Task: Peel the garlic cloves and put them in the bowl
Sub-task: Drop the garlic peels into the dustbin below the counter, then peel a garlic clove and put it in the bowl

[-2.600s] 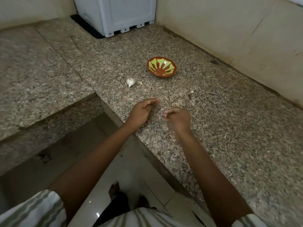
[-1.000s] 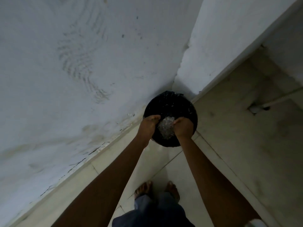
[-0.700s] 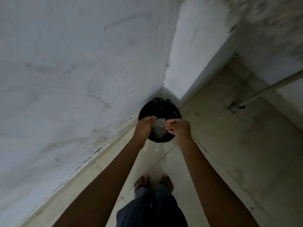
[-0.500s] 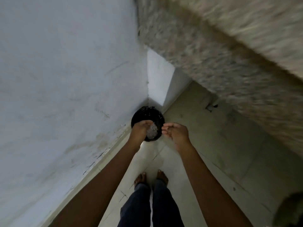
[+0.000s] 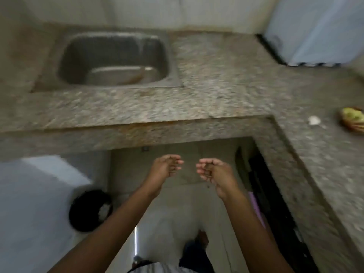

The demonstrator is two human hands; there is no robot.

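Head view, blurred. Left hand and right hand hang over the floor, fingers loosely curled, apart, holding nothing. White garlic bulb lies on the speckled granite counter, far right, near the orange-and-yellow patterned bowl. I judge we are between cloves. Next I reach right and break one off.

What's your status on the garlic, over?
Both empty, loosely open: left hand, right hand, apart, short of the counter. Unheld garlic lies on it beside the bowl, far right. Nothing seen in the way; frame blurred.
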